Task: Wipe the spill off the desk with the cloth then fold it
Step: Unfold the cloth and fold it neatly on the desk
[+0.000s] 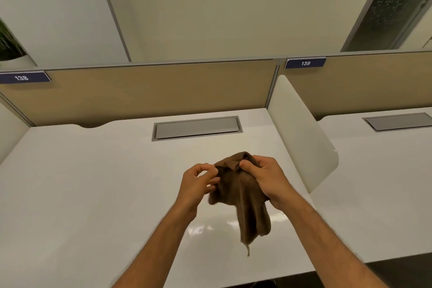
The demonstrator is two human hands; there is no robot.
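Brown terry cloth [243,194] held up in the air above the white desk [93,182], between both hands, not touching the surface. Fabric is crumpled and bunched at the top, hangs down in loose uneven folds, narrowing to a lower corner with a thin loose thread dangling off it. Texture looks soft, slightly fuzzy; colour even mid-brown, no visible stains that can be made out.

Right hand [268,177] closed in a fist-like grasp around the cloth's upper right part, thumb pressed over the top edge, fingers wrapped behind the fabric. Left hand [198,180] at the cloth's upper left edge, fingers curled and partly apart, fingertips touching or pinching the hem; exact pinch hard to tell because of blur.

Desk surface under the cloth is glossy, with pale light reflections just below the hands; whether any liquid remains there cannot be told. Grey cable tray lid [197,127] recessed in the desk behind the hands. Tan partition panel [152,91] at the back, blue label reading 138 [22,77] at left, another reading 139 [305,63] at right. White side divider [301,138] to the right of the desk.
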